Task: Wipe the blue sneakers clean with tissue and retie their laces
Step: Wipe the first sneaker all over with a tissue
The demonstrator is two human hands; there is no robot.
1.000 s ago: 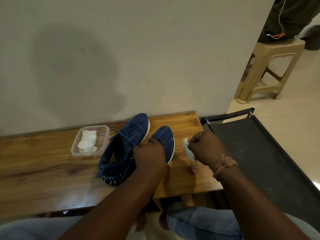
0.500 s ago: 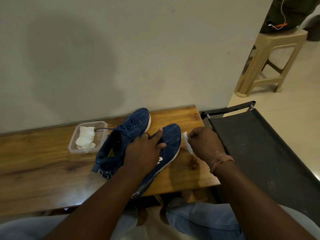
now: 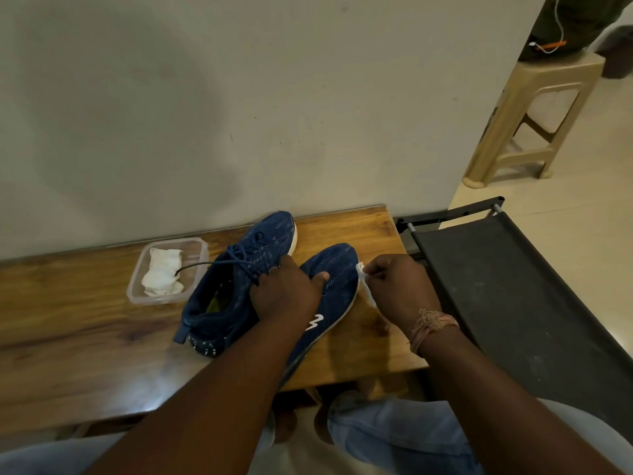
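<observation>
Near sneaker (image 3: pixel 337 272), blue knit upper with a white sole edge and a white mark on its side, lying on the table (image 3: pixel 85 323) near the table's right end. Its long axis runs diagonally, toe pointing away and to the right toward the wall, heel toward the person and hidden under the left forearm. The left hand (image 3: pixel 284 296) lies over the middle of this sneaker, fingers curled round the upper and thumb stretched along the toe cap, so it grips the shoe. The right hand (image 3: pixel 397 289) sits just to the right of the toe, closed in a pinch on a small white tissue (image 3: pixel 363 279) whose edge hangs beside the white sole. The toe and right flank therefore lie directly left of the tissue, and the right hand is the nearer one for a wipe; judged from this, the coming stroke would run along the sole edge, following the shoe's diagonal.

Second sneaker (image 3: pixel 246 269), same blue knit, stands just left of the first and roughly parallel to it, touching or nearly so. Its laces (image 3: pixel 205 265) are loose, one end trailing left over the rim of a clear plastic box (image 3: pixel 135 286) that holds folded white tissues. Retying appears not yet done.

Beyond: a plain wall behind the table, a dark fabric cot (image 3: pixel 513 286) to the right, a beige plastic stool (image 3: pixel 534 108) farther off.
</observation>
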